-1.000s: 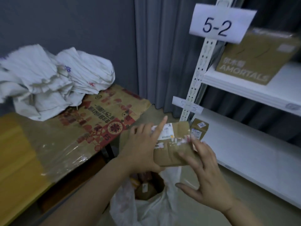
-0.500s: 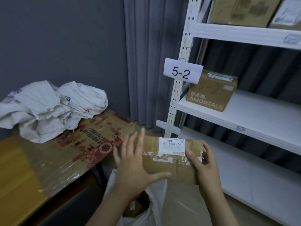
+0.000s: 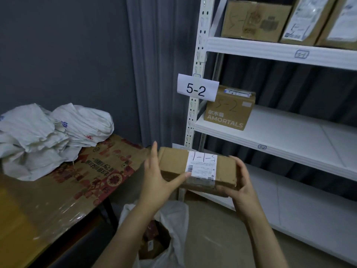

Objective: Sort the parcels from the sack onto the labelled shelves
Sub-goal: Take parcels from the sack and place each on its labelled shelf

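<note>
Two hands are holding one brown parcel mid-frame, just above the white sack sitting open at the bottom edge. The left hand is bracing the left end with its grip spread, fingers straight and thumb across the front, while the right hand is curling its grip round the right end.

The label on the parcel is printed too small for you to read. The top-shelf boxes run off the upper edge, and your left forearm hides part of the sack.
</note>
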